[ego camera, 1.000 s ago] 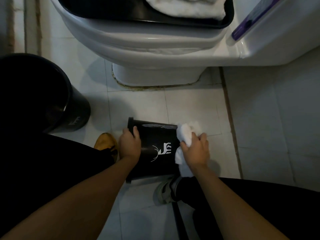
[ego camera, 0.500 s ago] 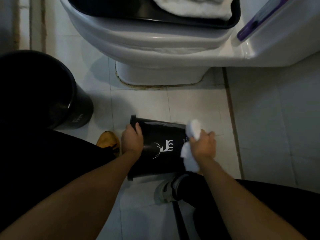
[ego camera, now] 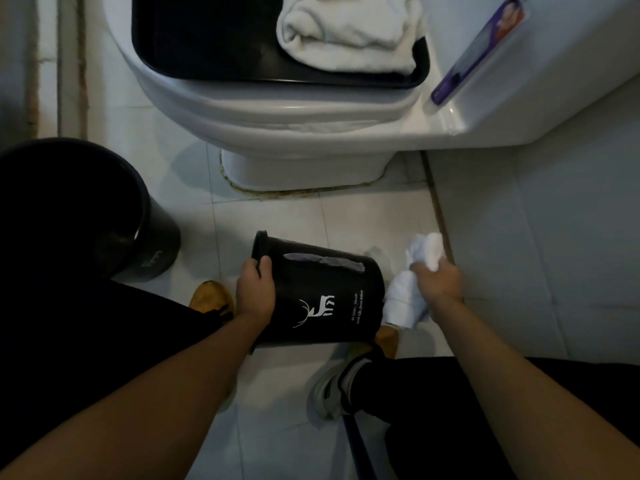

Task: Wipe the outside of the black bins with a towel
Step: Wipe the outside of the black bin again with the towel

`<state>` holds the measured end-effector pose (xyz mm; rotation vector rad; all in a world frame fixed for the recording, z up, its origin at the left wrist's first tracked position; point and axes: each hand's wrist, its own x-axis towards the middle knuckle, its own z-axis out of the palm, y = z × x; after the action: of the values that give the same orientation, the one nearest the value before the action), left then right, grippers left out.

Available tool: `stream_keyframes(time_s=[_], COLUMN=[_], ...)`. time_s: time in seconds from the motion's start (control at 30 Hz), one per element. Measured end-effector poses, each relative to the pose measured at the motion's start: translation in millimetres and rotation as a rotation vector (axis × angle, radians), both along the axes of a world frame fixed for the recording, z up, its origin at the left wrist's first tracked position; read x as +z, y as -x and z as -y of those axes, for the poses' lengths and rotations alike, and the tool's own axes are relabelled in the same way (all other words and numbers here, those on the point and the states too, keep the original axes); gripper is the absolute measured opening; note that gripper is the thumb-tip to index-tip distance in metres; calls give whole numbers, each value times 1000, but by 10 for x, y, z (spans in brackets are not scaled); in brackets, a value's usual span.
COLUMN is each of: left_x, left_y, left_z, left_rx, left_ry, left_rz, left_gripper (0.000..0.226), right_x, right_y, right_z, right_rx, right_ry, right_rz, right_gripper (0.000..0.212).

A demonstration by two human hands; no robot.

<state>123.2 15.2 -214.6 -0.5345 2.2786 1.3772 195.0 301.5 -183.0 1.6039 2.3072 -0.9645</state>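
A small black bin [ego camera: 322, 292] with a white deer print lies tipped on its side above the floor, its mouth to the left. My left hand [ego camera: 255, 289] grips its rim, thumb inside the mouth. My right hand [ego camera: 439, 278] grips a bunched white towel [ego camera: 405, 299] at the bin's bottom end on the right; the towel's lower part touches the base edge. A second, larger black bin [ego camera: 114, 220] stands upright at the left, partly hidden by my left leg.
A white toilet [ego camera: 298, 112] fills the top of the view, with a black tray [ego camera: 214, 39] on its lid that holds a folded white towel [ego camera: 349, 29]. The tiled wall [ego camera: 540, 237] is close on the right. My feet and knees crowd the floor below the small bin.
My right hand with the towel has slid right along the small bin, from its side to its bottom end. The left hand keeps its hold on the rim.
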Motion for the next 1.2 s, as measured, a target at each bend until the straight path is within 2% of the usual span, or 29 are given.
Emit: stream_keyframes(time_s=[0.13, 0.23, 0.4, 0.53, 0.7, 0.8, 0.93, 1.2], left_x=[10, 92, 119, 33, 30, -66, -160, -242], left_y=[-24, -31, -64, -73, -115, 70, 179, 57], left_z=[232, 361, 270, 210, 176, 97, 101, 160], left_rx=[11, -13, 55, 52, 95, 99, -20, -7], left_ry=[-73, -95, -160, -162, -59, -53, 91, 165], left_rz=[38, 131, 253, 213, 85, 96, 97, 36], left_gripper=[24, 26, 34, 34, 17, 30, 53, 57], right_x=[161, 211, 247, 144, 9, -29, -107, -163], right_y=[93, 114, 29, -162, -254, -236, -188, 46], right_z=[95, 204, 599, 939, 985, 962, 1003, 1416], right_rx=[-20, -5, 134, 296, 290, 306, 321, 209], right_ry=[43, 90, 102, 58, 10, 10, -44, -280], right_rz=[-67, -66, 73, 164, 178, 195, 194, 316], right_gripper=[47, 49, 50, 47, 48, 49, 47, 50])
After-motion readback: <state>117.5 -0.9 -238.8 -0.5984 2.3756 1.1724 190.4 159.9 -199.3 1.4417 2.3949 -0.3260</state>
